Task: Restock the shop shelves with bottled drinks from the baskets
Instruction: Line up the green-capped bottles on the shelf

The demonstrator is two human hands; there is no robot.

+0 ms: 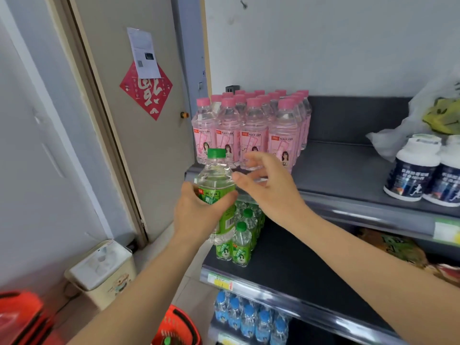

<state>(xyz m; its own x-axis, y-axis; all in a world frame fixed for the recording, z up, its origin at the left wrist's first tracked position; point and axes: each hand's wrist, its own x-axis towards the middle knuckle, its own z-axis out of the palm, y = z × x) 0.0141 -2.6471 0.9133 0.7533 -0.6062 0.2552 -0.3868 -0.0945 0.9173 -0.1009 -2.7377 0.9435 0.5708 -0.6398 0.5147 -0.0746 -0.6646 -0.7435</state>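
Top shelf (348, 170): peach soda bottles (251, 130) packed at left end, supplement jars (418, 170) at right edge of frame, plastic bag (408, 120) behind them. Middle shelf (298, 257): lime soda row (242, 242) at left end, snack packets (395, 247) far right. Small bottles (251, 317) one level below. Left hand (196, 212) grips single lime soda bottle (215, 180) upright in front of top shelf's left end; right hand (271, 188) just right of it. Door (139, 170) left of shelves, bin (102, 270) at its foot. Baskets on the floor: lower left (20, 317), bottom centre (179, 327).
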